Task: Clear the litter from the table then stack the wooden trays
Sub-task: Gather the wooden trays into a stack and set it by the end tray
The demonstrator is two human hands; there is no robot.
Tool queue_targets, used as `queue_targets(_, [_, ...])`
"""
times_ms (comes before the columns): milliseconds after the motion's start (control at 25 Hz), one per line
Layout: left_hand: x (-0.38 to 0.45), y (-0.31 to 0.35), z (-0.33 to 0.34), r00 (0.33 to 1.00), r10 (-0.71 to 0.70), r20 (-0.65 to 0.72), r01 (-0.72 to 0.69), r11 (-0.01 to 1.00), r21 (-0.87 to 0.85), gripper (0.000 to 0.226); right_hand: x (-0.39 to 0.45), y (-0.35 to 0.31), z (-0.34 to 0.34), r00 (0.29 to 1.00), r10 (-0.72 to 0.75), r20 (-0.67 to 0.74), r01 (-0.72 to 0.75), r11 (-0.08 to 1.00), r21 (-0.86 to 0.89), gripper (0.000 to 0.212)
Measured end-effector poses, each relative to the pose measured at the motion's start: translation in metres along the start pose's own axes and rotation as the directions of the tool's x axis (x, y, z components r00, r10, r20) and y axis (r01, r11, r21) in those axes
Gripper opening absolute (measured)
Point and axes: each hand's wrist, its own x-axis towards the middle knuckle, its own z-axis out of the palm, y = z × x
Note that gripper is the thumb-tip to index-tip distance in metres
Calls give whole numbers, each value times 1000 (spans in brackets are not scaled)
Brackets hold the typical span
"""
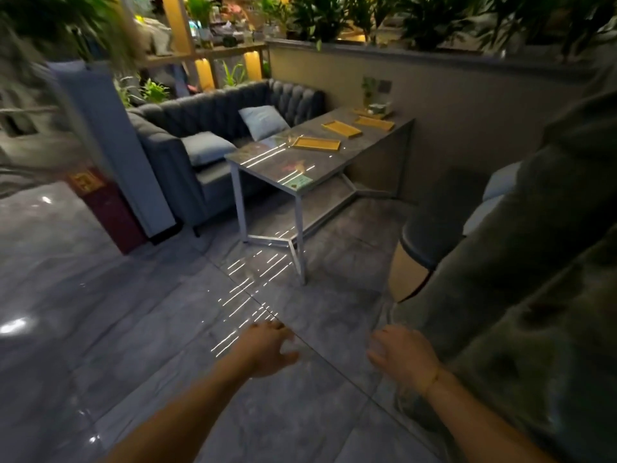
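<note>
Progress: not begun | litter on table | three trays unstacked, apart | left hand, right hand loose, empty, far from table

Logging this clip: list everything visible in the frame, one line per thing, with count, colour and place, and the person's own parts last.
wooden trays: three flat ones plain, yellow-brown, spread along the table's far half; a possible fourth under the items at the far end
litter: one greenish paper at the table's near edge, a blurred reddish patch beyond it
table: one, grey top, pale metal legs, against the wall
sofa: one, dark grey, left of the table
cushions: two, pale blue, on the sofa
stool: one, dark seat, tan base, right of the table
plants: several, green, above the wall
left hand: empty, fingers spread over the floor
right hand: empty, fingers relaxed
</note>
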Motion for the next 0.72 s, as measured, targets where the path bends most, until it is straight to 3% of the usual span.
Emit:
queue_targets(320, [87,-32,-37,999,7,46,-7,1000,4,49,86,19,-27,1000,-2,-22,3,999,51,27])
queue_targets(720, [255,-2,-67,999,8,46,-9,999,35,52,218,127,-38,999,-29,36,28,999,18,38])
